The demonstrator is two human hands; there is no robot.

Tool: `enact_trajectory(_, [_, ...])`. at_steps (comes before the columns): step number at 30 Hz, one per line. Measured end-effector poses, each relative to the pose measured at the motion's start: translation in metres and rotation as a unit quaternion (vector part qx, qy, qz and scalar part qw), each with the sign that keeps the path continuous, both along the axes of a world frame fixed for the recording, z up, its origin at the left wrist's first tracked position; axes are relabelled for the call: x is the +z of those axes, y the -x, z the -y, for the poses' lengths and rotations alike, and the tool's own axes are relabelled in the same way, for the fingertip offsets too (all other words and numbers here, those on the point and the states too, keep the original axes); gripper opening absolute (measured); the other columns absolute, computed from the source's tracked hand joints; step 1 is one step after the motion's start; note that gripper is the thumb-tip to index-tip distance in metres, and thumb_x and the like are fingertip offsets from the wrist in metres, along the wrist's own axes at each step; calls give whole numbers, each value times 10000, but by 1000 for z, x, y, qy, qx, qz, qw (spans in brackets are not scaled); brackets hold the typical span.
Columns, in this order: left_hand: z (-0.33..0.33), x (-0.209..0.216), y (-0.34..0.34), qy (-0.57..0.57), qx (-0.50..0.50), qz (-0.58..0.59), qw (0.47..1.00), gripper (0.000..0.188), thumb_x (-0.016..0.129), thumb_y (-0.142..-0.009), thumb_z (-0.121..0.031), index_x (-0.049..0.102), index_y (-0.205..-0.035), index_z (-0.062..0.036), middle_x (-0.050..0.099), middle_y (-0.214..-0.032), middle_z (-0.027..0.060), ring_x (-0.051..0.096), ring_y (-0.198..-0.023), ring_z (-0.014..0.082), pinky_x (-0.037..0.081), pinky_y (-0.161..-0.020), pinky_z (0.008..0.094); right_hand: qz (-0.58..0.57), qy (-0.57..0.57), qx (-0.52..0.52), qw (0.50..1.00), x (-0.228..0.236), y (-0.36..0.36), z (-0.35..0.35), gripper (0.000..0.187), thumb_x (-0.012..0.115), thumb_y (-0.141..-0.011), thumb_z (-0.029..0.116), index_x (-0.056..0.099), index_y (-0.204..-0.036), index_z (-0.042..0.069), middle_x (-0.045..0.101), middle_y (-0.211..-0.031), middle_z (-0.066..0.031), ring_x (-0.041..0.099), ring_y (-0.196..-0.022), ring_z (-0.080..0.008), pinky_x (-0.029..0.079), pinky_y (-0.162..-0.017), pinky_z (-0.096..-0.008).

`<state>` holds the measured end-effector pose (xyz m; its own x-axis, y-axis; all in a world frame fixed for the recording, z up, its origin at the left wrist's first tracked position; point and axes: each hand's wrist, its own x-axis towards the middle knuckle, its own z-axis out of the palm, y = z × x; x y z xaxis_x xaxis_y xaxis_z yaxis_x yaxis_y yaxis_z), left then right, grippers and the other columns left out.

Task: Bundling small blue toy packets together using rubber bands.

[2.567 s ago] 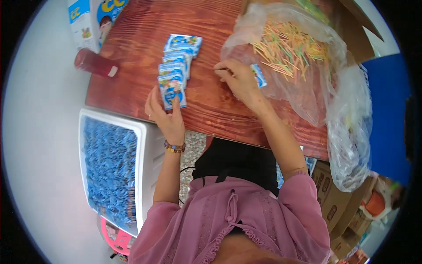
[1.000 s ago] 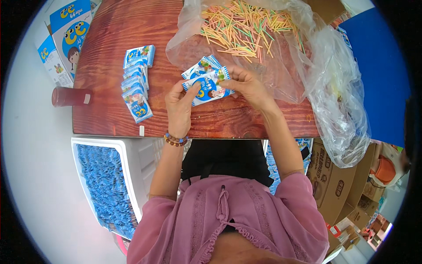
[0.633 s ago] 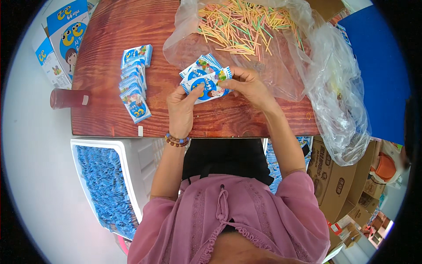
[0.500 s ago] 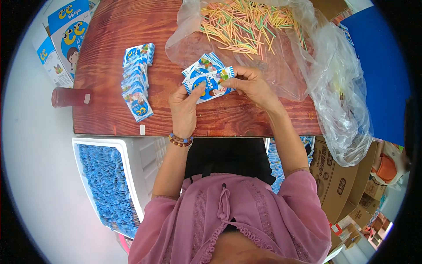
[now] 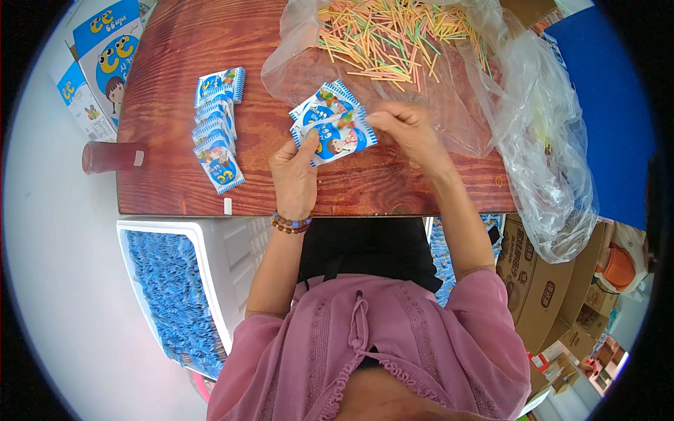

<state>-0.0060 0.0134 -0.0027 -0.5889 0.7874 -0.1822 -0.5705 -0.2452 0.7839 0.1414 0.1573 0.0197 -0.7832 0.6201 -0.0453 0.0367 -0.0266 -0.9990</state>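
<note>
Small blue-and-white candy packets (image 5: 342,138) are fanned out in my left hand (image 5: 293,172), which pinches them with the thumb on top. My right hand (image 5: 411,133) is beside their right edge, its thumb and fingertips drawn together there. Whether those fingertips grip anything is too small to make out. To the left, several matching packets (image 5: 219,163) lie overlapped in a row on the red-brown wooden table (image 5: 168,193). Beyond my hands, a heap of thin pastel sticks (image 5: 393,42) rests on a clear plastic bag (image 5: 288,67).
A pinkish bottle-shaped container (image 5: 109,156) lies at the table's left edge, near printed cartons (image 5: 112,52). Below stands a white foam box (image 5: 203,242) full of blue packets. The bag's loose part (image 5: 562,210) hangs over the right edge, near cardboard boxes (image 5: 533,288).
My right hand has drawn slightly right, its thumb coming off the front packet's face to its edge. That packet has tilted in my left hand, which stays nearly in place.
</note>
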Motion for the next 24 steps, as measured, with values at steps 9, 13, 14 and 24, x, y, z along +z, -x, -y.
enact_trajectory(9, [1,1,-3,10,-32,89,995,170,595,-935,-120,657,-1015,17,682,-1026,88,660,-911,150,540,-822,320,-21,-275,74,958,20,-5,6,278,700,-753,8,665,-1021,74,536,-1273,-93,440,-1267,-250,374,-1022,-393])
enact_trajectory(13, [0,-1,-7,6,-47,120,992,173,589,-940,-126,655,-1022,10,680,-1026,78,655,-915,140,534,-825,309,-90,-349,105,927,16,6,4,277,746,-719,51,702,-992,73,519,-1334,-82,432,-1275,-291,357,-1040,-412])
enact_trajectory(14, [1,-2,-7,2,-49,130,990,172,588,-941,-126,654,-1024,9,680,-1020,72,652,-914,136,531,-820,301,-89,-353,106,925,17,6,3,257,754,-712,76,713,-966,66,517,-1345,-74,427,-1282,-294,356,-1042,-411])
enact_trajectory(24, [20,-8,-11,50,68,-38,996,164,586,-946,-111,666,-912,29,634,-835,2,539,-730,35,431,-647,214,22,-293,-1,956,16,-9,-50,224,638,-858,163,670,-1027,20,628,-1125,-145,573,-1086,-268,445,-931,-368])
